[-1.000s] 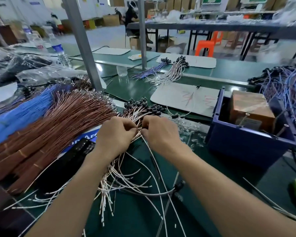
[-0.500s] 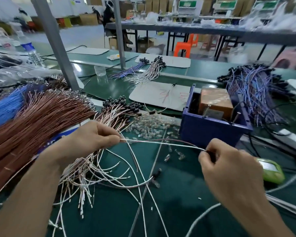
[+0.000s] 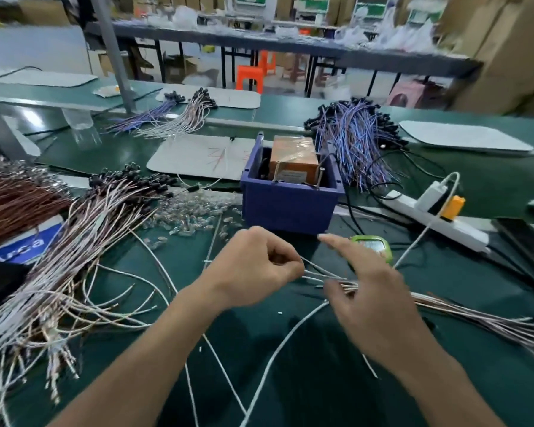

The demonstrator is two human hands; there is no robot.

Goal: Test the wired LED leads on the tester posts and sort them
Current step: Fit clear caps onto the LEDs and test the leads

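Pinching one bundle of wired LED leads [image 3: 463,309] running left-to-right, left hand [image 3: 253,268]; right hand [image 3: 373,306] fingers outstretched above.

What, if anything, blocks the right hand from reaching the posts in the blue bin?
Likely nothing, so yes: the right hand hovers near the blue bin, whose open top leaves the posts exposed.
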